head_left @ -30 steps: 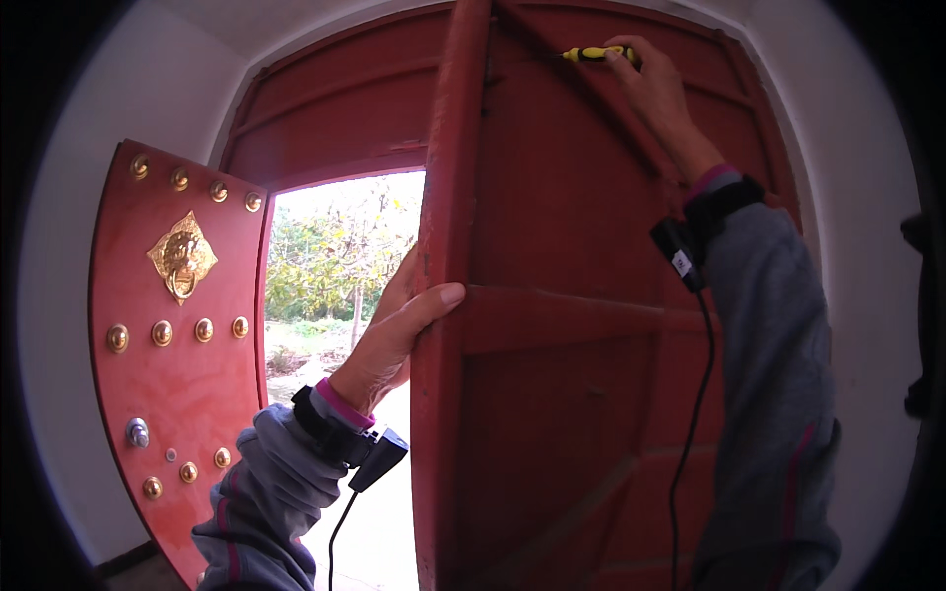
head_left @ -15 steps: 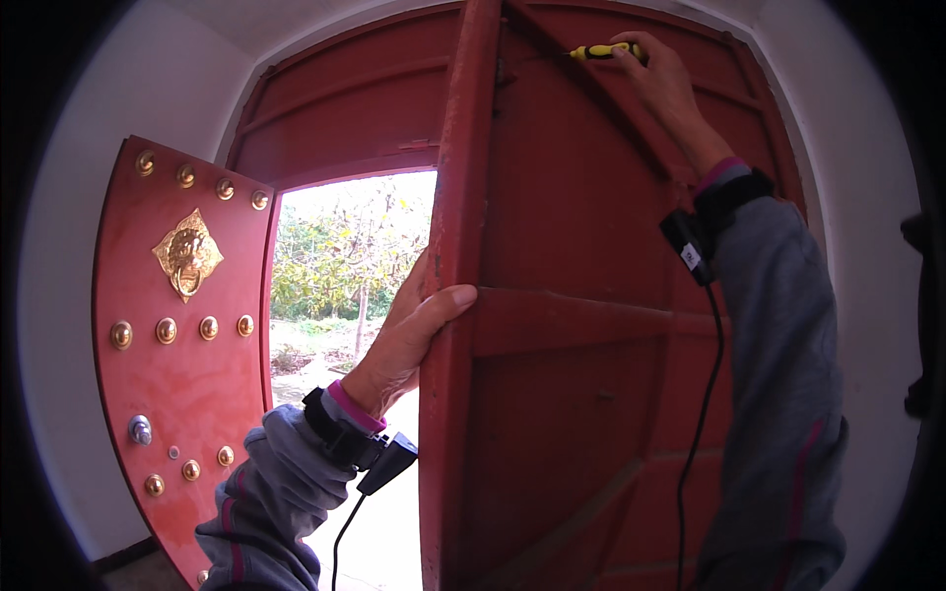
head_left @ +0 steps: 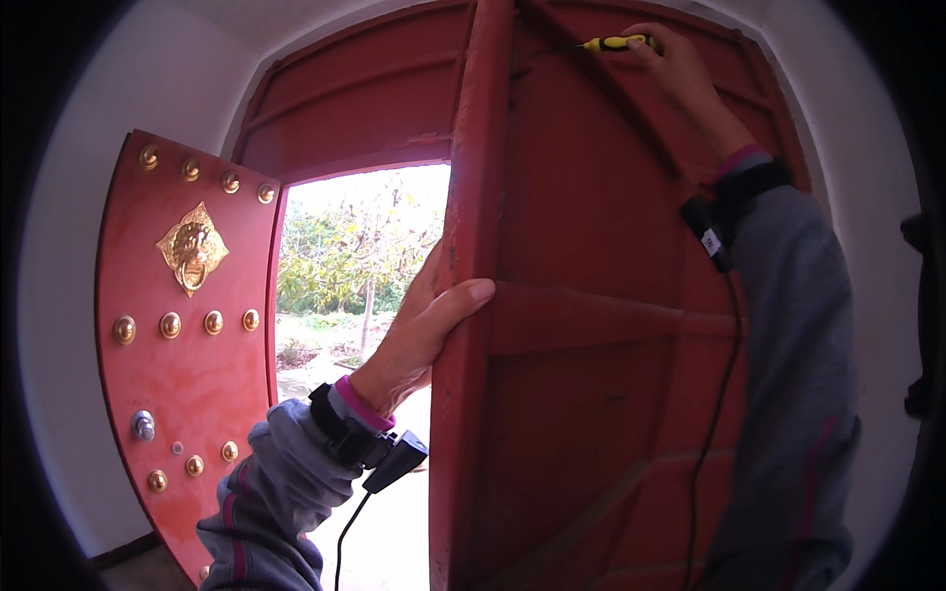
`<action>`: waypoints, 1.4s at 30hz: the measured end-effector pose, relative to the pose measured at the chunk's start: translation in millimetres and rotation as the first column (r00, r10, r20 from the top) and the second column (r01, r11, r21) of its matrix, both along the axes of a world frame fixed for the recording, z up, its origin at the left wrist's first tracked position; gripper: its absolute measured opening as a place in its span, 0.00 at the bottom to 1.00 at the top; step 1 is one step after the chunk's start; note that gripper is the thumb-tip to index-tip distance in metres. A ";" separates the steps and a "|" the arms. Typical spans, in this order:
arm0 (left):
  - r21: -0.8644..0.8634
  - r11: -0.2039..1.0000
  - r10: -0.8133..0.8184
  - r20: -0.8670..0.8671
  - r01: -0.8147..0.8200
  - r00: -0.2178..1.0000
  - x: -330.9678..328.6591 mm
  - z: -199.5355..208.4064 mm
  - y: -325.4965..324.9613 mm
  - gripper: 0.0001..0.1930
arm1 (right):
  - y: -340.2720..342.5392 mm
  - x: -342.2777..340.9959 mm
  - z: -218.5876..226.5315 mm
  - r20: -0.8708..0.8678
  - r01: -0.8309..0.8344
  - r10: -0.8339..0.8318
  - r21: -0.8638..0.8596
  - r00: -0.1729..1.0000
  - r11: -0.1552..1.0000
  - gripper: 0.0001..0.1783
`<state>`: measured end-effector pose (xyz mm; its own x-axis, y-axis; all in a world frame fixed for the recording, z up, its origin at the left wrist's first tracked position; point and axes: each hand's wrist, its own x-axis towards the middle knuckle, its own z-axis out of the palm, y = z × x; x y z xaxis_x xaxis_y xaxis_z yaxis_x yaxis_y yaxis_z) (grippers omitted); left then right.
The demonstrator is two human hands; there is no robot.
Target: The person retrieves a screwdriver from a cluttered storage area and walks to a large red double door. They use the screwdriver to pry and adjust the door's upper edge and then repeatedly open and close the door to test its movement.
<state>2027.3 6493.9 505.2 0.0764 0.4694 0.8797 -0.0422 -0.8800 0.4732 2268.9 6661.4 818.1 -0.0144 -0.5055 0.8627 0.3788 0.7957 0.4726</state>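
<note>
My left hand (head_left: pixel 419 340) is wrapped round the upright edge of a red door leaf (head_left: pixel 581 227), its thumb resting on the inner face and the fingers on the far side, partly hidden. High up at the right, my right hand (head_left: pixel 678 77) is closed round the handle of a yellow and black screwdriver (head_left: pixel 613 43). The thin shaft points left, in front of a slanting red brace (head_left: pixel 611 94) near the top of the leaf. Whether the tip touches anything is too small to tell.
At the left stands the other red door leaf (head_left: pixel 187 364), with golden studs, a golden lion-head knocker (head_left: pixel 193 248) and a metal knob (head_left: pixel 143 426). Trees (head_left: pixel 335 246) show through the doorway. Black cables (head_left: pixel 717 394) hang from both wrist devices.
The whole view has shifted a little, so the doors and both hands sit slightly farther right. My left hand keeps its hold on the door edge, my right on the screwdriver.
</note>
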 end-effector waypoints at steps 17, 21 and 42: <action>-0.014 0.999 0.039 -0.022 -0.039 0.999 -6.9 -6.2 4.2 0.35 | -1.3 2.7 -6.5 0.124 0.055 -0.055 -0.003 0.991 0.998 0.14; 0.007 0.997 0.083 -0.038 -0.082 0.996 -7.2 -6.5 5.9 0.35 | -2.4 -0.5 -10.7 0.075 0.045 -0.045 0.005 0.996 0.999 0.14; 0.009 0.934 0.344 0.258 -0.358 0.903 -38.9 -64.7 14.8 0.17 | 78.7 40.4 -146.0 -0.290 -0.006 -0.065 -0.237 0.955 0.972 0.17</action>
<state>1988.4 6508.7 440.5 -0.3087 0.3755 0.8739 0.1647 -0.8838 0.4379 2309.3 6740.2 672.1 0.2453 -0.2938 0.9238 0.4976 0.8560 0.1401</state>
